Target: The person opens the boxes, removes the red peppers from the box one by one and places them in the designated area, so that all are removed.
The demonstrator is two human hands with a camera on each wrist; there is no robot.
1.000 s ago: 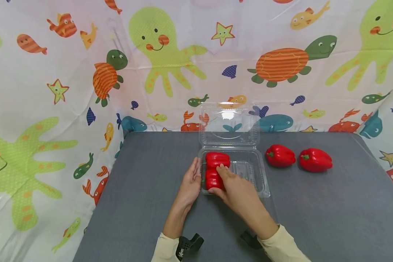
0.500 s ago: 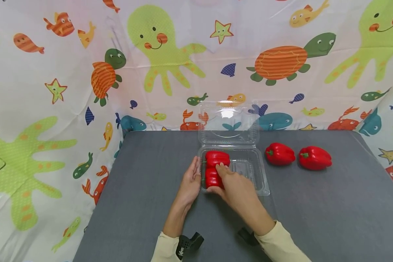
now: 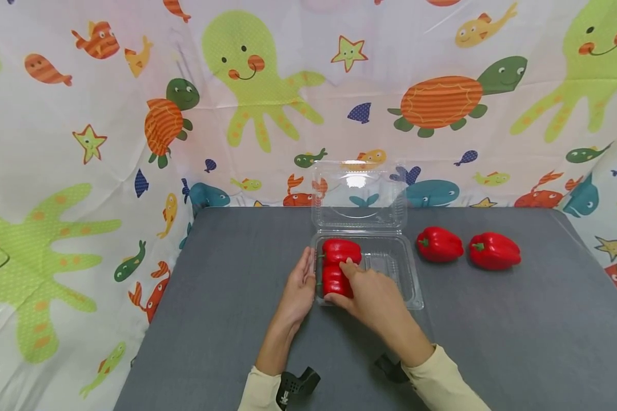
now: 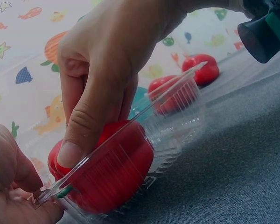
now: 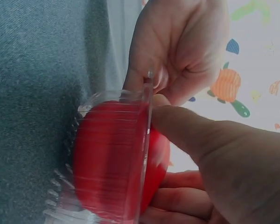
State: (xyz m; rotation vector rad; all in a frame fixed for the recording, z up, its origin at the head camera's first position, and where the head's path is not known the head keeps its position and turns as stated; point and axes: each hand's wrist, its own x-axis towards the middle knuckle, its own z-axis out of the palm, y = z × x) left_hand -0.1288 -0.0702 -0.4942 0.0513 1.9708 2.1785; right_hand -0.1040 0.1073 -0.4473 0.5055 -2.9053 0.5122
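A clear hinged plastic container (image 3: 413,279) stands with its lid (image 3: 334,216) raised at the back. Two red bell peppers lie in its left half, one behind the other. My right hand (image 3: 377,299) grips the front bell pepper (image 3: 334,279), thumb on the near side and fingers over the far side. The rear bell pepper (image 3: 341,248) lies against it. At the container's left edge, my left hand (image 3: 297,291) pinches the rim between thumb and fingers. The left wrist view shows the front pepper's green stem (image 4: 64,191) facing that rim.
Two more red bell peppers, one nearer (image 3: 439,244) and one farther right (image 3: 495,251), lie on the grey cloth (image 3: 226,297) to the right of the container. A curtain (image 3: 288,57) printed with sea animals hangs behind the table and along its sides.
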